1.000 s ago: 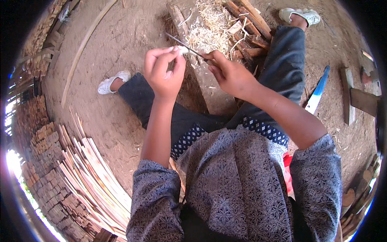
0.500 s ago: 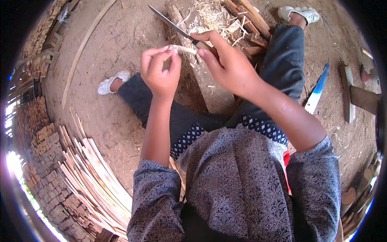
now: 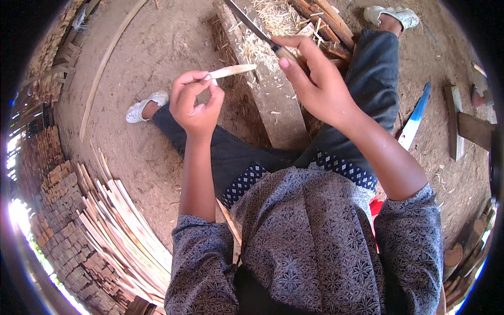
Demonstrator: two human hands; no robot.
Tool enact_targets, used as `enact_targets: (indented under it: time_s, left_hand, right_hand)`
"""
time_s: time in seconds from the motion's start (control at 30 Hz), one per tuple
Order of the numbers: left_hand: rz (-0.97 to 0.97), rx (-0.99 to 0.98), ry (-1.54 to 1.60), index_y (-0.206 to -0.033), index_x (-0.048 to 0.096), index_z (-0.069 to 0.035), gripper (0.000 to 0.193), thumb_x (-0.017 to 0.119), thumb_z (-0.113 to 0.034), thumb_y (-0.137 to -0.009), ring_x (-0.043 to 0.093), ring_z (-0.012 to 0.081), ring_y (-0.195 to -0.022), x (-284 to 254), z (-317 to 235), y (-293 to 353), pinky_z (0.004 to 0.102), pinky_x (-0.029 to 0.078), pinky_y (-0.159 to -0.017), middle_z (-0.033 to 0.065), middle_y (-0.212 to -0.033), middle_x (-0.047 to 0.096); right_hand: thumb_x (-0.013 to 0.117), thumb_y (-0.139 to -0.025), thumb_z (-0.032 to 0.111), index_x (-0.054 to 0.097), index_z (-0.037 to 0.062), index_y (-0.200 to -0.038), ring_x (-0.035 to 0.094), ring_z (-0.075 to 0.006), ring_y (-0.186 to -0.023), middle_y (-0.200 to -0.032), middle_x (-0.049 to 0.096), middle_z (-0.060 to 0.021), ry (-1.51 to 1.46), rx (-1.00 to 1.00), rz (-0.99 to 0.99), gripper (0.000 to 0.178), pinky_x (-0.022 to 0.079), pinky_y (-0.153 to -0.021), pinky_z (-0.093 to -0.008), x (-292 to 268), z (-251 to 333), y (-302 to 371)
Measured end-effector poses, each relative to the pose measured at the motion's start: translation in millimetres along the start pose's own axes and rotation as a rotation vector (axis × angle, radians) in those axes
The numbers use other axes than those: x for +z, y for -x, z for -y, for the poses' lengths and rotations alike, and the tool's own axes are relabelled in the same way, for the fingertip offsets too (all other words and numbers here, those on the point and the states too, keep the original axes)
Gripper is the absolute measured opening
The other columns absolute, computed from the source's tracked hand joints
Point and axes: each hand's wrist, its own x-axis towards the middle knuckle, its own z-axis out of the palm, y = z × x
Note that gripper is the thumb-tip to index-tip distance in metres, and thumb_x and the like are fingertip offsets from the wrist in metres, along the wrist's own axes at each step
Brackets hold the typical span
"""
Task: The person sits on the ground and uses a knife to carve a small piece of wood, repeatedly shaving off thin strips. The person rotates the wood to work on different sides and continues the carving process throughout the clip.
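Far L: wood stack point(image 3: 68, 236), then pale strips point(image 3: 128, 231) on the ground nr it. Person's L hand point(image 3: 197, 105): thumb & fingertips pinched tog. on L end of stick point(image 3: 233, 71); stick's free end points R, tilted slightly up, in front of plank point(image 3: 278, 115). Shavings point(image 3: 275, 18) lie on plank's far part. Knife point(image 3: 254, 29): blade slants up-L, apart from stick; handle gripped btwn thumb & fingers of R hand point(image 3: 325, 89). Offcuts point(image 3: 333, 23) beyond R hand. Further R, on the ground: blue/white tapered piece point(image 3: 415, 118), then boards point(image 3: 472, 130).
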Motion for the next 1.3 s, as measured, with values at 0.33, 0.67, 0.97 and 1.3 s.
enact_targets:
  time_s: [0.33,0.67,0.97,1.3]
  left_hand:
    - [-0.008,-0.006,-0.035,-0.089,0.073,-0.002,0.022,0.080,0.011,-0.073,0.072,0.0231,-0.087,9.8,-1.7,-1.8,0.0329,0.059,-0.075,0.0092,-0.099,0.070]
    - [-0.015,0.022,-0.072,-0.089,0.073,-0.002,0.022,0.080,0.011,-0.073,0.073,0.0231,-0.085,18.2,-12.6,-12.9,0.0322,0.059,-0.073,0.0089,-0.098,0.069]
    - [0.019,0.125,-0.014,-0.091,0.073,-0.002,0.024,0.080,0.013,-0.074,0.071,0.0257,-0.089,29.3,-21.7,-16.4,0.0348,0.059,-0.080,0.0105,-0.098,0.070]
    - [0.017,0.172,-0.009,-0.088,0.073,-0.003,0.022,0.080,0.012,-0.073,0.073,0.0235,-0.086,32.3,-17.6,-18.1,0.0323,0.060,-0.073,0.0081,-0.098,0.068]
  right_hand:
    - [0.059,-0.106,0.018,0.057,0.0123,-0.136,0.072,-0.0422,-0.074,-0.079,0.069,-0.0212,0.115,0.097,0.236,0.031,0.054,-0.066,-0.0499,17.5,-8.0,7.5]
    - [0.061,-0.105,0.024,0.055,0.0147,-0.138,0.072,-0.0410,-0.076,-0.081,0.070,-0.0207,0.133,0.067,0.189,0.035,0.055,-0.068,-0.0506,6.5,3.6,-1.5]
    - [0.058,-0.108,0.018,0.056,0.0115,-0.139,0.074,-0.0306,-0.080,-0.088,0.071,-0.0189,0.309,0.177,0.320,0.031,0.054,-0.070,-0.0424,7.4,-55.7,0.7]
    - [0.058,-0.106,0.025,0.057,0.0203,-0.138,0.074,-0.0414,-0.084,-0.089,0.073,-0.0200,0.474,0.247,0.451,0.033,0.058,-0.075,-0.0511,-5.7,-75.5,5.7]
